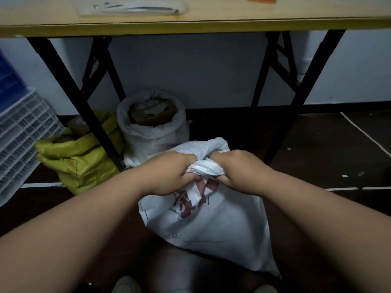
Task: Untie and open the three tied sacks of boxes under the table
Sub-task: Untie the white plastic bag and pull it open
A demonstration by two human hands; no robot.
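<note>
Both hands together on the white sack's (213, 218) gathered neck, left hand (169, 174) and right hand (239, 172) gripping either side; knot sits between them, equally near.

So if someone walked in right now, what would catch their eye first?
Front and centre, the left hand and right hand grip the bunched neck of a white printed sack on the floor. Behind it under the table stands an open white sack showing boxes, with a yellow sack to its left.
</note>
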